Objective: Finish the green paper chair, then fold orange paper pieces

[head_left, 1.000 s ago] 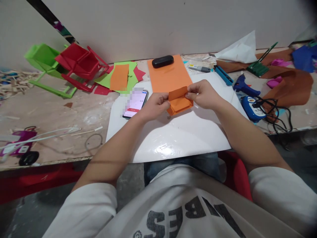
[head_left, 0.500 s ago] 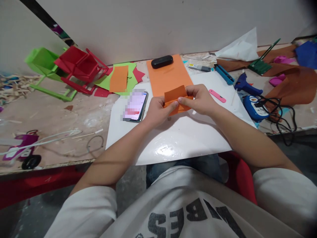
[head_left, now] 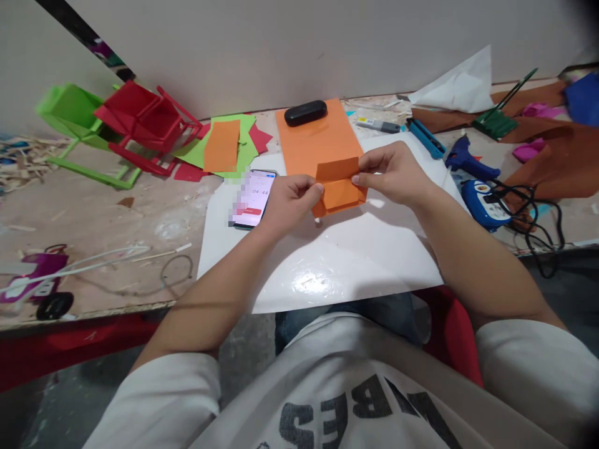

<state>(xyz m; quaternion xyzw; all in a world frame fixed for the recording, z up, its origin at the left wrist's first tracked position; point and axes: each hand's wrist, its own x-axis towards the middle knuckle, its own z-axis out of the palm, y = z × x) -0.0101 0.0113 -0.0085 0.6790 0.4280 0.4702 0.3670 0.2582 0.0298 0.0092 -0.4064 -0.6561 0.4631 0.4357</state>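
Note:
A small folded piece of orange paper [head_left: 340, 192] is held up above the white board, creased into a shallow box-like shape with one flap standing at the back. My left hand [head_left: 294, 201] pinches its left edge between thumb and fingers. At the right edge, my right hand [head_left: 390, 171] grips the upper corner the same way. Beneath both hands lies the glossy white board [head_left: 346, 255]. A phone [head_left: 255, 198] with a lit screen rests left of my left hand. Behind the folded piece is a larger orange sheet [head_left: 311, 146] with a black case [head_left: 306, 113] on it.
Green and red paper scraps [head_left: 248, 146] lie back left, near a red chair model [head_left: 145, 128] and a green one [head_left: 75, 118]. On the right are a blue cutter [head_left: 427, 138], a glue gun [head_left: 470, 161] and a blue corded device [head_left: 485, 204]. A purple model [head_left: 35, 277] sits front left.
Both thumbs have moved off the middle of the orange paper and out to its sides, so its creased inner face now shows. My right hand has shifted up and right.

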